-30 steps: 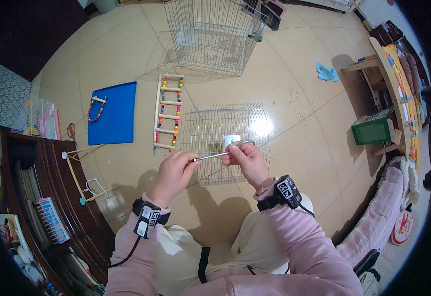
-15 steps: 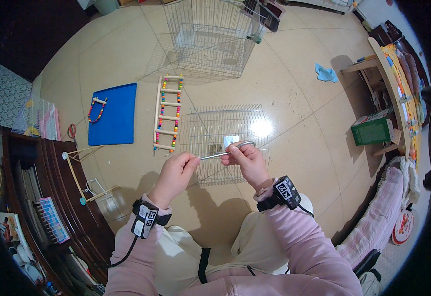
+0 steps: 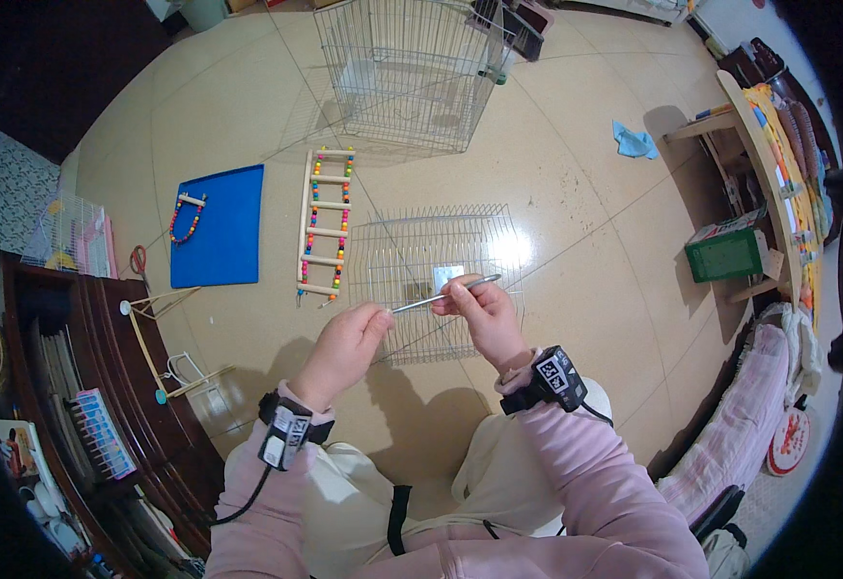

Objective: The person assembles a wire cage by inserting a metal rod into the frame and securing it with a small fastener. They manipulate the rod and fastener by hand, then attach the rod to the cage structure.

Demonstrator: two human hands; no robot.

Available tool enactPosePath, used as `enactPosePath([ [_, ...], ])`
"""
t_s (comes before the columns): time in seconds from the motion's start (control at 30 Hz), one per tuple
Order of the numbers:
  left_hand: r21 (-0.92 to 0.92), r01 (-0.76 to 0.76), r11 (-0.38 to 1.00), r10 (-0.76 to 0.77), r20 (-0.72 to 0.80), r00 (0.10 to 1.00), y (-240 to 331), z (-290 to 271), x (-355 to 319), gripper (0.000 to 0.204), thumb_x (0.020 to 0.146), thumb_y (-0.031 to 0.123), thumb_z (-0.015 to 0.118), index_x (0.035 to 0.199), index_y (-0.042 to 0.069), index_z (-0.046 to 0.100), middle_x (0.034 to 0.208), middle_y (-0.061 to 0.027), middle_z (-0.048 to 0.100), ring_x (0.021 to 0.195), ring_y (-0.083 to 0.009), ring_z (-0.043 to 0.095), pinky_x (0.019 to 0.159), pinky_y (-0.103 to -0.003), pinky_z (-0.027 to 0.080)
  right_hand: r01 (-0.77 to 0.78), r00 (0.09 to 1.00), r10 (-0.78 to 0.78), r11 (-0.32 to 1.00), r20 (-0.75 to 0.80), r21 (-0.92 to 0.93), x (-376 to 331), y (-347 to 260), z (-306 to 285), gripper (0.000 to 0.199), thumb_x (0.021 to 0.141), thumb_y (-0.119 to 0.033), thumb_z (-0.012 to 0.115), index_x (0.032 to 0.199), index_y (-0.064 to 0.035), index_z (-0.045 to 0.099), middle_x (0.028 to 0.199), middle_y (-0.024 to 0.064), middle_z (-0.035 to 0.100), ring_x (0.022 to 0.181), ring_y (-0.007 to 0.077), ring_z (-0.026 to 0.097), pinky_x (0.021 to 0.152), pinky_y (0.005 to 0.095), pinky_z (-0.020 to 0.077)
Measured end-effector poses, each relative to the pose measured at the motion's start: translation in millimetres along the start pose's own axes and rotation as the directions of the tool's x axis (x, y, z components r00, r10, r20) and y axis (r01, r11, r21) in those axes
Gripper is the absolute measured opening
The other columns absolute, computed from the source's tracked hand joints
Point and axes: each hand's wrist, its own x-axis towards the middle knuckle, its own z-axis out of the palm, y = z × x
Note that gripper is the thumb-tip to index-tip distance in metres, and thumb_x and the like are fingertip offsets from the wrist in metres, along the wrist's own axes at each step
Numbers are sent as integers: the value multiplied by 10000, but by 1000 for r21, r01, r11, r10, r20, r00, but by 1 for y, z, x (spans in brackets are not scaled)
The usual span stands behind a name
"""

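The left hand (image 3: 344,343) is pinching one end of a metal rod (image 3: 422,303), thumb and fingers closed; the right hand (image 3: 487,317) is gripping it near the other end. The rod is being held above the near part of the wire panel (image 3: 421,253). A ladder (image 3: 328,205) and, farther out, a blue tray (image 3: 217,253) are lying left of the panel; a cage (image 3: 404,96) is standing beyond it.

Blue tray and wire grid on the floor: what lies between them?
A wooden ladder with coloured beads lies between the blue tray and the wire grid, as the head view shows.
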Motion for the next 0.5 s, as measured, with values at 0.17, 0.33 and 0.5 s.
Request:
enactPosePath([
  [0.17,-298,271,915,-205,232,951,-4,-4,1,220,900,188,428,787,23,521,612,-40,453,573,-127,446,542,-286,386,70,997,-69,997,33,-35,1,0,1,185,906,-149,465,925,18,541,839,70,589,790,143,600,737,264,498],
  [0.33,11,-13,1000,12,134,991,0,-4,-1,174,874,150,462,784,7,499,651,-87,473,594,-212,461,559,-320,384,-18,1000,18,1000,-4,-21,1,-3,1,212,902,-173,477,918,29,541,820,76,596,758,141,605,710,259,505],
  [0.5,319,-242,916,228,84,970,0,-2,2,152,823,138,517,751,9,477,687,-135,478,655,-327,490,580,-394,399,-180,983,180,983,-30,-31,4,-6,-1,243,896,-197,490,905,41,539,791,82,598,718,148,610,664,253,515],
])
